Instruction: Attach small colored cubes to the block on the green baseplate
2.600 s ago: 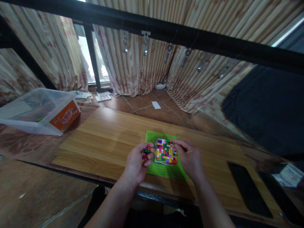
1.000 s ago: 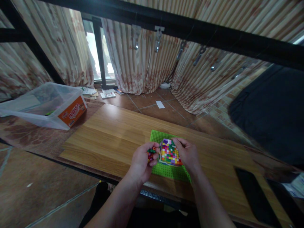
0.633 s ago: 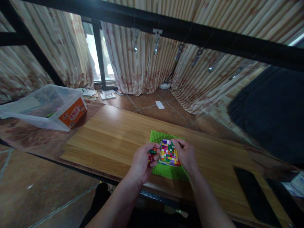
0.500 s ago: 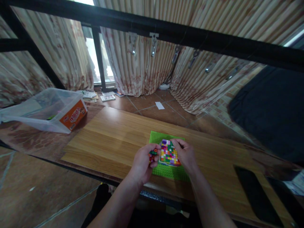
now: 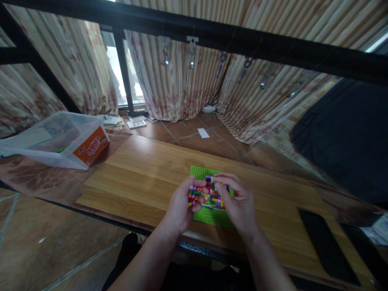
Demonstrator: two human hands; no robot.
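Head view: a left hand (image 5: 180, 204) cupped small bricks (image 5: 193, 196) beside a brick block (image 5: 214, 201)

Nearest the wearer, the left hand's fingers were curled round the small bricks, loosely enough that the colours showed; the palm seemed to serve as a tray, held just beside the block to keep the pieces within short reach. The right hand (image 5: 241, 202) leaned in from the other side and hid part of the block, its thumb and index finger bent towards each other above the top. Whether those fingertips were clamped on a brick could not be told at this blur.

The brick block sat on a green baseplate (image 5: 212, 218), whose studs presumably gave it firm footing, and the plate lay on a wooden board (image 5: 145, 173), likely used for its flatness. Towards the right end lay a dark flat slab (image 5: 327, 246), well apart from the hands and so out of their way.

Farther off, to the left, a clear plastic box (image 5: 68, 159) with an orange label (image 5: 91, 146) stood beside the board. Papers (image 5: 136, 123) and a white card (image 5: 203, 133) lay beyond, near striped curtains (image 5: 200, 89).
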